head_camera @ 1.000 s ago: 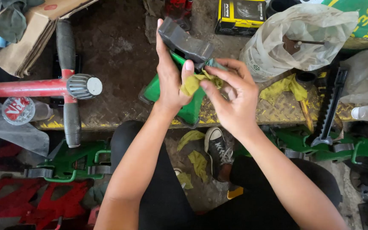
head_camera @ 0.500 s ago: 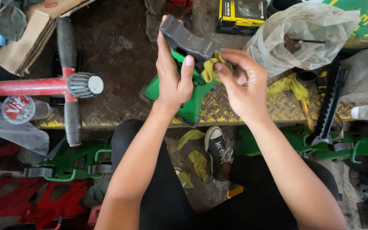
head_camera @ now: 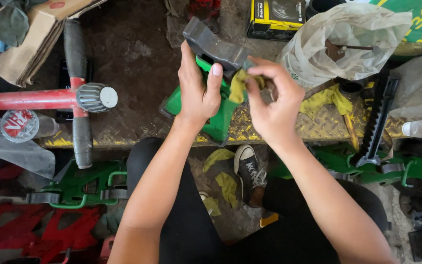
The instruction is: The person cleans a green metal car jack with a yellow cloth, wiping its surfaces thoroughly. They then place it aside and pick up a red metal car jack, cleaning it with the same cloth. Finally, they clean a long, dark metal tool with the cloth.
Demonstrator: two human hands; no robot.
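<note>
1. The green jack stand (head_camera: 217, 115) with its grey top piece (head_camera: 214, 46) sits upright on the dirty metal workbench (head_camera: 137, 63), mid-scene, far from the person's knees.
2. Left hand (head_camera: 197, 90) is wrapped tight round the stand's neck, thumb up on the grey part.
3. Right hand (head_camera: 274, 105) has its fingertips pinched together on a yellow rag (head_camera: 240, 83), pressed against the stand's right side.
4. Off left: a red T-handle tool (head_camera: 50, 99). Far right: a plastic bag (head_camera: 348, 44).

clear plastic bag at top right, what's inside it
Through the crumpled clear plastic bag, a brown lump with a thin dark rod shows. The folds hide anything deeper inside.
</note>
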